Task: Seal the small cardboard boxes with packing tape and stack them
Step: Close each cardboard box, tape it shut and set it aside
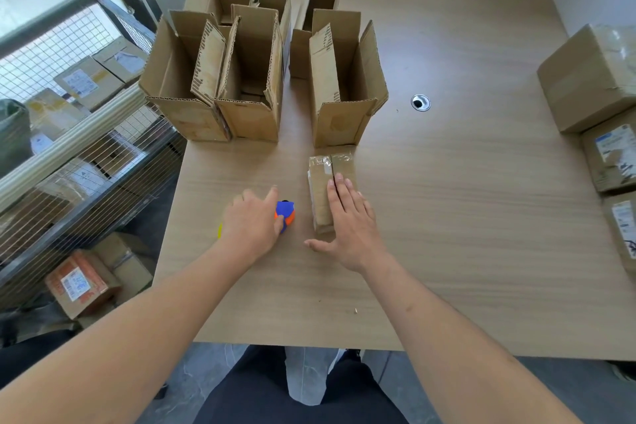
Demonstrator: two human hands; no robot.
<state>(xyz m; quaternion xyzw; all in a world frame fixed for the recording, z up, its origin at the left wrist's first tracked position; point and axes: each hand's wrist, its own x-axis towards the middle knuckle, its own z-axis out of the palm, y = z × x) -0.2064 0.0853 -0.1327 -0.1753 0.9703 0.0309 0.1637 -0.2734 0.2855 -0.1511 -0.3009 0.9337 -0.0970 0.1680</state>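
A small closed cardboard box [325, 175] lies on the wooden table [464, 217] in front of me, its two top flaps meeting along a centre seam with old clear tape at the far end. My right hand [351, 220] rests flat on its top, fingers straight and thumb spread to the left. To the left, my left hand [253, 220] covers a blue and orange tape dispenser [285, 212], with the thumb curled over it and the index finger extended. A bit of yellow shows at the hand's left edge. Several open cardboard boxes [241, 79] stand behind with flaps up.
Sealed, labelled parcels [599, 79] are piled at the table's right edge. A round cable hole [420, 102] sits right of the open boxes. A wire-mesh cage [69, 134] full of parcels stands left of the table. Bare tabletop lies right of the small box.
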